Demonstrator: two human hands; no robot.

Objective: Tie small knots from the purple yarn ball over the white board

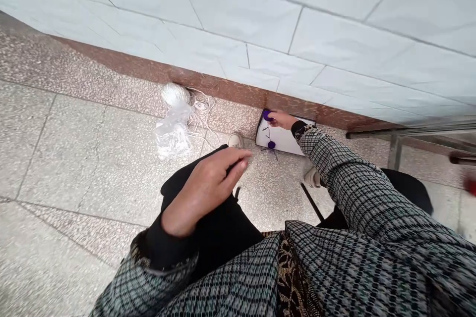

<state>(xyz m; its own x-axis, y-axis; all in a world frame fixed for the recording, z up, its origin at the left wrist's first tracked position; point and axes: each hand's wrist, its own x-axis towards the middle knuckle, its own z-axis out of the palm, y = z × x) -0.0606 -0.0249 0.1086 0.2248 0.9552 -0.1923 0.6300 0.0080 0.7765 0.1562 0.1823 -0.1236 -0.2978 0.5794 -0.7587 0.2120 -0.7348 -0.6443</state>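
My right hand (281,120) reaches down to the floor by the wall, its fingers closed on a round purple piece (267,115) at the far left corner of a shallow white box with dark edges (292,141). What the purple piece is made of is too small to make out. A second round purple piece (271,145) lies at the box's near edge, with thin dark strands around it. Over my left knee, my left hand (208,183) hovers with its fingers stretched out and the thumb apart, holding nothing.
Left of the box, a ball of white cord (175,94) sits against the wall, with loose loops of cord (203,109) and a clear plastic bag (173,133) beside it. A metal frame (394,151) stands at the right. The tiled wall (260,20) runs across the far side.
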